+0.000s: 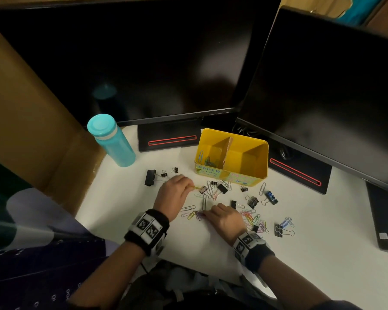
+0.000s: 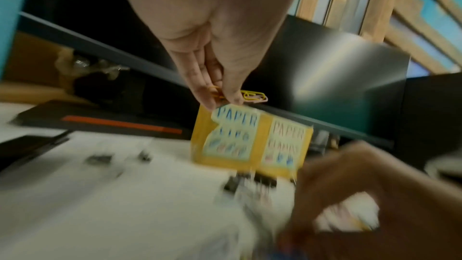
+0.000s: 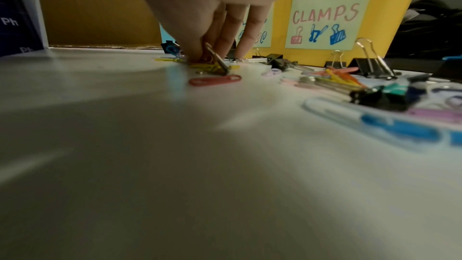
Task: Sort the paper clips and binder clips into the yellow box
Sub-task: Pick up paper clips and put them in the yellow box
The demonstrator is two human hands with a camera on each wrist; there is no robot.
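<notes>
Now | left hand (image 2: 212, 62) pinches yellow paper clips (image 2: 252, 95) | right hand (image 1: 225, 218) fingertips on paper clips (image 3: 212, 66)

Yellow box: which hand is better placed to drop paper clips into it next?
Left hand: it already pinches paper clips near the yellow box. Right hand is low on the table, gathering loose clips.

Motion blur smears the desk clips (image 2: 240, 183) (left wrist view); the right hand (image 2: 375, 205) there is indistinct.
</notes>
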